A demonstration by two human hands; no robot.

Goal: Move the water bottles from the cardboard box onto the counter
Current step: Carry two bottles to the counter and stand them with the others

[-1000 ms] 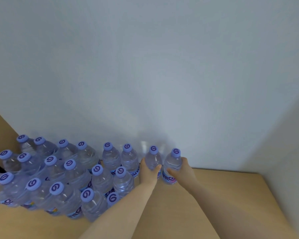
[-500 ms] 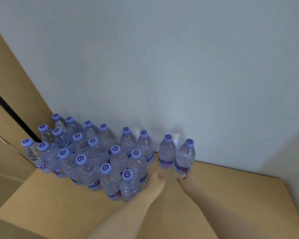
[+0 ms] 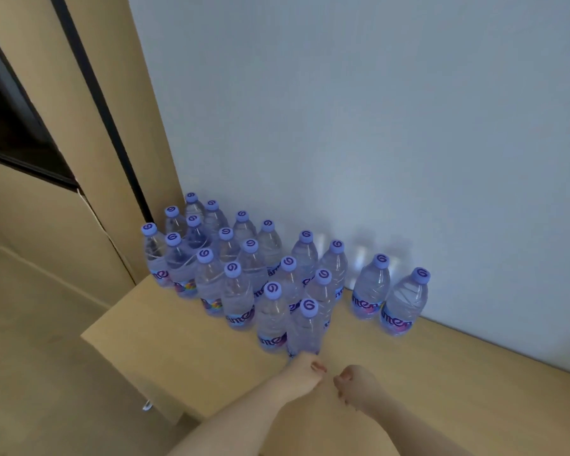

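Several clear water bottles with purple caps stand upright in a cluster on the light wooden counter, against the white wall. Two more bottles stand apart to the right, one beside the other. My left hand hovers over the counter just in front of the nearest bottle, fingers curled loosely, holding nothing. My right hand is beside it, also curled and holding nothing. The cardboard box is out of view.
A tall wooden cabinet panel with a dark vertical gap rises left of the bottles. The counter's left edge drops to a pale floor. The white wall runs behind the counter.
Both hands let go of the two right-hand bottles and drew back toward me. The view swung left and pulled away, so the cabinet and floor now show.
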